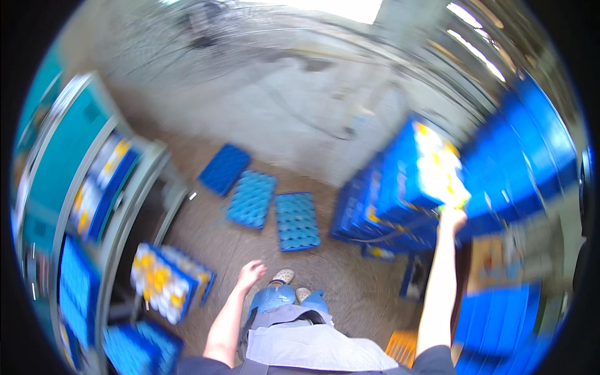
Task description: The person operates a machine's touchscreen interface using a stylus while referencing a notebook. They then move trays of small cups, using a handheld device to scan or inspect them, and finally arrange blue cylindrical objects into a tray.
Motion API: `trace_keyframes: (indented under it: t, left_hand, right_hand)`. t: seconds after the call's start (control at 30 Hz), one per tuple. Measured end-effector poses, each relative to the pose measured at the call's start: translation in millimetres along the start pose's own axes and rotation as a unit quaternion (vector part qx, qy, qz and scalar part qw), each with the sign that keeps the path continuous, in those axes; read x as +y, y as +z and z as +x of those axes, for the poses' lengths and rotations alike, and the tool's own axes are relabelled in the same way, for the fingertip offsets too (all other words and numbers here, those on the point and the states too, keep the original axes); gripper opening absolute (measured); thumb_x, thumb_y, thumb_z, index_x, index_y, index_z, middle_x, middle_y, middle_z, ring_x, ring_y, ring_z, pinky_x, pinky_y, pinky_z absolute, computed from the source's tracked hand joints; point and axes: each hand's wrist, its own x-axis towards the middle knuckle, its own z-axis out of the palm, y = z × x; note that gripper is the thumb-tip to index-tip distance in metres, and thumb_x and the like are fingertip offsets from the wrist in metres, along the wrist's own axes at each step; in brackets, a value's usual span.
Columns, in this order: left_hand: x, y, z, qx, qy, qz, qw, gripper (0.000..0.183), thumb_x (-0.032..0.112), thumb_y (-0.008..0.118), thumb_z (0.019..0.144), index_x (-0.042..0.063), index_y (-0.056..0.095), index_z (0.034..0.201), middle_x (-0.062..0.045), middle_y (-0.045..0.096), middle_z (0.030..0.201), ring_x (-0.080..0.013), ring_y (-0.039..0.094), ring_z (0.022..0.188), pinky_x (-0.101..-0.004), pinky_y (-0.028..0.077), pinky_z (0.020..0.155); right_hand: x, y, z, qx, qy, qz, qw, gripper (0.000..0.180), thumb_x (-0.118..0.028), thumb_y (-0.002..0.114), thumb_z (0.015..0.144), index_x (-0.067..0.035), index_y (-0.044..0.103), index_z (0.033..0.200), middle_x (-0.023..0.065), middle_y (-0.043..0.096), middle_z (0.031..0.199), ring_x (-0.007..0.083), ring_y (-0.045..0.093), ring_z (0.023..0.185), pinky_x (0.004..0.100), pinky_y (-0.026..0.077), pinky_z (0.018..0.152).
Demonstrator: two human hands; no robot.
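Observation:
My right hand (pixel 453 219) is stretched out to the right, at the near end of a blue crate (pixel 403 173) filled with white and yellow pieces (pixel 438 161). Something yellow-green (pixel 457 201) shows at its fingers; blur hides whether the hand grips it. That crate tops a stack of blue crates. My left hand (pixel 253 272) hangs over the floor at lower centre, fingers loosely curled, touching nothing visible. Left of it, a blue tray of white and yellow pieces (pixel 159 283) stands tilted by a grey metal rack.
Several blue trays (pixel 297 220) lie on the brown floor ahead. The grey rack with teal panels (pixel 70 154) holds more trays on the left. Tall blue crates (pixel 520 159) stand at the right, an orange crate (pixel 401 347) near my right arm. A pale wall (pixel 300 103) rises beyond.

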Motion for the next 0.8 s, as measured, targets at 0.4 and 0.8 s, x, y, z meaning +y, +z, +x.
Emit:
trace_keyframes:
  t: [0.4,0.8]
  left_hand:
    - [-106,71,-278,0.324,-0.091,-0.037,0.941,0.054,0.037,0.075,0.090,0.003,0.064,0.130,-0.016,0.073,0.118,-0.0283,0.071,0.109,-0.0390,0.054,0.096]
    - [-174,-5,-378,-0.009,0.311,-0.102,0.945,0.052,0.031,0.048,0.108,-0.002,0.048,0.148,-0.016,0.047,0.156,-0.0302,0.040,0.146,-0.0417,0.031,0.120]
  right_hand:
    - [376,70,-319,-0.393,-0.082,-0.297,0.866,0.044,-0.021,0.075,0.081,0.004,0.064,0.115,0.0253,0.069,0.102,0.0417,0.068,0.099,0.0522,0.055,0.086]
    - [90,212,-591,-0.652,-0.643,-0.176,0.361,0.030,-0.034,0.069,0.088,-0.006,0.074,0.100,0.0189,0.075,0.094,0.0365,0.074,0.091,0.0461,0.059,0.079]
